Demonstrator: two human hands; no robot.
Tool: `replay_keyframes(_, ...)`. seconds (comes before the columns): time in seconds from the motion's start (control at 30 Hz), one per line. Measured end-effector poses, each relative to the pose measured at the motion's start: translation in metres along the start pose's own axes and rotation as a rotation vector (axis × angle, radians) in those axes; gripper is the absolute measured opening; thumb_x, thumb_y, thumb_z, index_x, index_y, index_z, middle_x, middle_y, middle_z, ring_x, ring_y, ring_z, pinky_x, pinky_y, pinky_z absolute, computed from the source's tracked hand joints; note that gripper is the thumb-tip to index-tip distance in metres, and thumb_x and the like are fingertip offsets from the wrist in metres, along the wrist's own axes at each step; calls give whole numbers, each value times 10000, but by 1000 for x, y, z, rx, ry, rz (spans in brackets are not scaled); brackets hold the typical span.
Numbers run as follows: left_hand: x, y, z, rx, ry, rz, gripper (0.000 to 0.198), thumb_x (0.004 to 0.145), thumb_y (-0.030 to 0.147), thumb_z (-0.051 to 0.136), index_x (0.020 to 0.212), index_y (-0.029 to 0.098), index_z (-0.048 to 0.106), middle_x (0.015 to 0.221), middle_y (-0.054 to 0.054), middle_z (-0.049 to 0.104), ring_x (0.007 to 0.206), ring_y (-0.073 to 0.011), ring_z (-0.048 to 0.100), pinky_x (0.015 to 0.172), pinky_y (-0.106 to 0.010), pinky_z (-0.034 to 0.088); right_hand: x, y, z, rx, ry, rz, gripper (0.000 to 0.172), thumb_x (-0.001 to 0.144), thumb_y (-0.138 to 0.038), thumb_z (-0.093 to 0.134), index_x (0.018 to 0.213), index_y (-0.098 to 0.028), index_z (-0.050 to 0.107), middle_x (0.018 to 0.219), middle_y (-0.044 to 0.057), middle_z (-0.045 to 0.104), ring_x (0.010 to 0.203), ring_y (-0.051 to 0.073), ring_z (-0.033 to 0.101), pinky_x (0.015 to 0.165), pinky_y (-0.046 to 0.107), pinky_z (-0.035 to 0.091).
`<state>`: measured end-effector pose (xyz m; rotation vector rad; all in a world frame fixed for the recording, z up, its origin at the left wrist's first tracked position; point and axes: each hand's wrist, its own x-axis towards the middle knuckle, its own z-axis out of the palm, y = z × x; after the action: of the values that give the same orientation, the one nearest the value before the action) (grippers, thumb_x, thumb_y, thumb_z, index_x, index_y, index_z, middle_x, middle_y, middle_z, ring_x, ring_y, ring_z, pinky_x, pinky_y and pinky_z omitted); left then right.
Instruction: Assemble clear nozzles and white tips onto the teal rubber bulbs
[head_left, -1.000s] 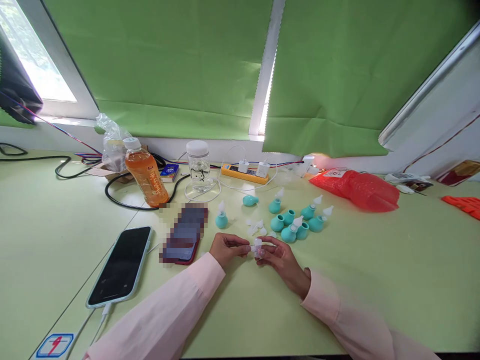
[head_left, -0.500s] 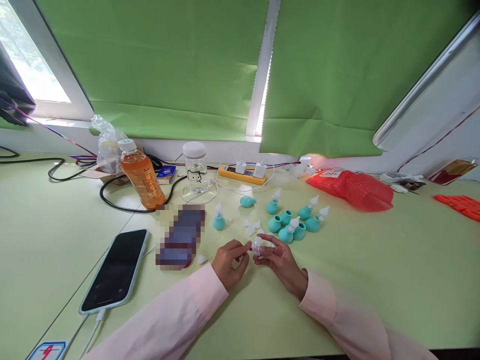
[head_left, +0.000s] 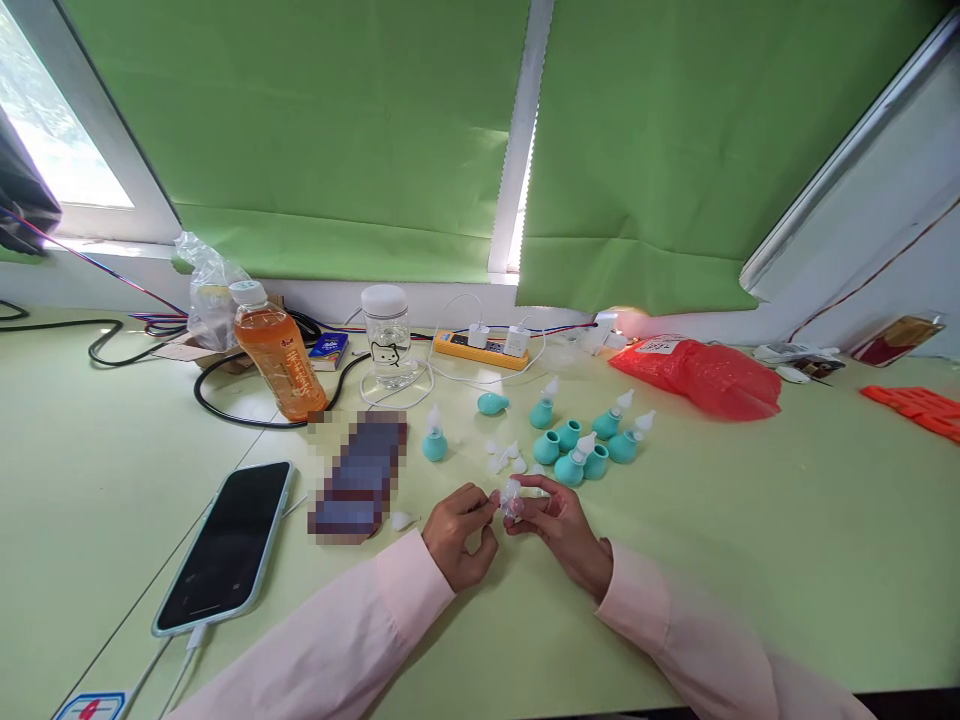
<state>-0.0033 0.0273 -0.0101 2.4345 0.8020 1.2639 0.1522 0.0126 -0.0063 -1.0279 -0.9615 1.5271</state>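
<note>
Between the fingertips of my right hand is a small clear plastic piece, pinched by thumb and fingers. My left hand is closed, fingers curled, its index fingertip touching the piece's left side; whether it grips anything is hidden. Just beyond my hands lie several small white nozzle tips. A teal bulb with a white tip stands beyond my right hand among several others, some with open necks. Another tipped teal bulb stands beyond my left hand, and a teal bulb lies on its side farther back.
Left of my arms lie a charging phone and a pixelated dark item. Behind stand a bottle of orange drink, a lidded clear jar and a yellow power strip with cables. A red plastic bag lies at the back right.
The clear piece looks slightly turned between my fingertips. Both hands stay almost in place, and the whole view has shifted slightly.
</note>
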Motion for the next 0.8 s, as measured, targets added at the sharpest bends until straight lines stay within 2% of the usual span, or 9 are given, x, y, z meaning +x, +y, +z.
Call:
replay_keyframes(0.23, -2, 0, 0, 80, 16, 60, 300, 657, 79, 398, 880, 101, 598, 576, -69, 494, 533, -145, 390, 465, -262, 320, 0, 1, -2, -51, -22, -7, 409, 592, -267, 687, 952, -137, 544, 591, 16, 642, 529, 134, 585, 617, 343, 490)
replay_keyframes(0.3, -1, 3, -1, 32, 15, 29, 288, 674, 102, 407, 877, 98, 612, 586, -79, 510, 542, -148, 409, 476, -269, 332, -1, 0, 0, -48, -30, -6, 397, 592, -269, 686, 938, -143, 537, 593, 14, 642, 531, 135, 585, 623, 344, 487)
replay_keyframes(0.37, 2, 6, -4, -126, 18, -116, 260, 703, 150, 424, 851, 106, 633, 603, -79, 526, 551, -141, 442, 504, -273, 363, -3, -1, 3, -29, -48, -14, 375, 598, -285, 681, 912, -164, 516, 609, 7, 642, 555, 142, 591, 635, 345, 481)
replay_keyframes(0.43, 6, 7, -7, -383, 34, -370, 244, 714, 225, 458, 820, 113, 648, 609, -65, 530, 551, -131, 472, 515, -266, 394, -7, -4, 7, -17, -67, -32, 354, 609, -309, 670, 885, -191, 483, 626, -1, 639, 587, 149, 598, 642, 341, 474)
replay_keyframes(0.53, 12, 6, -9, -781, 54, -770, 300, 646, 337, 556, 816, 103, 637, 597, -37, 523, 552, -129, 491, 490, -256, 434, -11, -7, 12, -58, -63, -58, 330, 615, -341, 658, 823, -209, 439, 600, -13, 624, 576, 152, 590, 608, 320, 463)
replay_keyframes(0.6, 14, 3, -9, -934, 47, -935, 349, 588, 363, 613, 820, 104, 612, 599, -29, 533, 571, -136, 506, 493, -262, 454, -12, -9, 12, -96, -42, -85, 321, 608, -349, 661, 768, -210, 421, 561, -23, 604, 537, 140, 567, 568, 293, 448)
replay_keyframes(0.67, 15, 2, -8, -1033, -1, -1010, 352, 573, 364, 631, 816, 113, 585, 609, -32, 559, 588, -149, 532, 510, -278, 464, -12, -9, 11, -139, -18, -132, 314, 597, -340, 669, 729, -211, 415, 544, -31, 587, 517, 125, 539, 544, 267, 425)
replay_keyframes(0.8, 15, -1, -8, -1209, -148, -1023, 269, 616, 343, 579, 739, 104, 562, 597, -61, 596, 545, -162, 559, 515, -299, 457, -11, -5, 8, -275, 26, -228, 267, 582, -297, 682, 678, -208, 450, 562, -26, 565, 552, 132, 525, 557, 260, 412)
